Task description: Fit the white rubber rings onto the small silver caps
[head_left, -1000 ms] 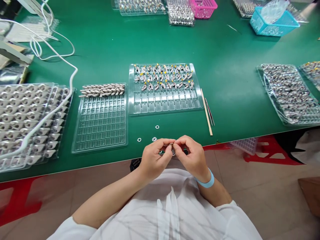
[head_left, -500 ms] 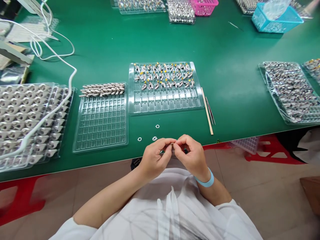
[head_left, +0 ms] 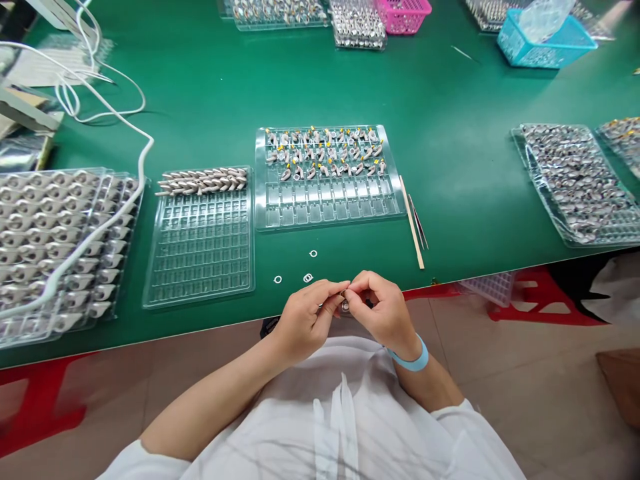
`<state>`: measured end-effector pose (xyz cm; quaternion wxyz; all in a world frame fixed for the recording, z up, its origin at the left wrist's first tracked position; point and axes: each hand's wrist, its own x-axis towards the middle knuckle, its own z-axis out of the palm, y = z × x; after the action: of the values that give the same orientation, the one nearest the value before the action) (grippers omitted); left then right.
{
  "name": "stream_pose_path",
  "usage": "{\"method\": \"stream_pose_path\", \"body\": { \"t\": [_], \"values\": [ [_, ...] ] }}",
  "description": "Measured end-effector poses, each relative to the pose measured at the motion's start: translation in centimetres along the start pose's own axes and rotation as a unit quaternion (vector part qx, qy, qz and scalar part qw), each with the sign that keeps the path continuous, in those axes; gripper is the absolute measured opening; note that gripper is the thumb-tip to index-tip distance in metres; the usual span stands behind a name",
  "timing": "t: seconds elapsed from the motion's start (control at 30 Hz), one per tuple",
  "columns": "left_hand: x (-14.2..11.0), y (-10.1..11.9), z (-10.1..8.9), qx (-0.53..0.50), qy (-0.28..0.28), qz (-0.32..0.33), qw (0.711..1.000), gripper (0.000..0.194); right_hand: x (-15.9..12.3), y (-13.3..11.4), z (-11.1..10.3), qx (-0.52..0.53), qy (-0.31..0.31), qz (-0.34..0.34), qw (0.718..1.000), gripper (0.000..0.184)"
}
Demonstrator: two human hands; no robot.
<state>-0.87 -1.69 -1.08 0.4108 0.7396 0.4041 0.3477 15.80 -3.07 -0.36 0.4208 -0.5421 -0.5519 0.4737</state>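
Just now, at lower centre, my left hand (head_left: 303, 321) straightened its forefinger while my right hand (head_left: 384, 312) stayed narrow, both pinching a small part (head_left: 345, 306), probably a regrip.

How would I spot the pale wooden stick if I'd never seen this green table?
On the green table, find the clear plastic tray holding three rows of grey and yellow parts. Just right of it lies the straight stick, its pale wood unlike the metal tweezers alongside.

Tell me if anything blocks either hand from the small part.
Nothing visible does: the left hand and right hand already hold the small part between them. White rings lie on the table, beyond the left hand.
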Motion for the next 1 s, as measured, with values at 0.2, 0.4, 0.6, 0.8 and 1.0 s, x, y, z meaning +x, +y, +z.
{"method": "stream_pose_path", "body": {
  "t": [0.2, 0.4, 0.6, 0.8, 1.0],
  "values": [
    [0.6, 0.9, -0.9, -0.079, -0.086, -0.077, 0.990, 0.029, 0.2, 0.0, -0.8, -0.002, -0.015, 0.027, 1.000, 0.012],
    [0.7, 1.0, -1.1, -0.191, -0.100, -0.173, 0.961, 0.032, 0.3, -0.6, -1.6, -0.035, -0.030, 0.024, 0.999, 0.011],
    [1.1, 1.0, -1.0, -0.195, -0.081, -0.206, 0.955, 0.025, 0.3, -0.5, -1.4, -0.054, -0.019, 0.013, 0.998, 0.011],
    [1.6, 1.1, -0.9, -0.171, -0.044, -0.218, 0.960, 0.022, 0.4, -0.4, -1.0, -0.085, 0.006, -0.014, 0.996, 0.009],
    [1.9, 1.6, -0.5, -0.177, -0.001, -0.253, 0.951, 0.016, 0.1, -0.1, -1.2, -0.122, 0.006, -0.085, 0.989, 0.007]
  ]
}}
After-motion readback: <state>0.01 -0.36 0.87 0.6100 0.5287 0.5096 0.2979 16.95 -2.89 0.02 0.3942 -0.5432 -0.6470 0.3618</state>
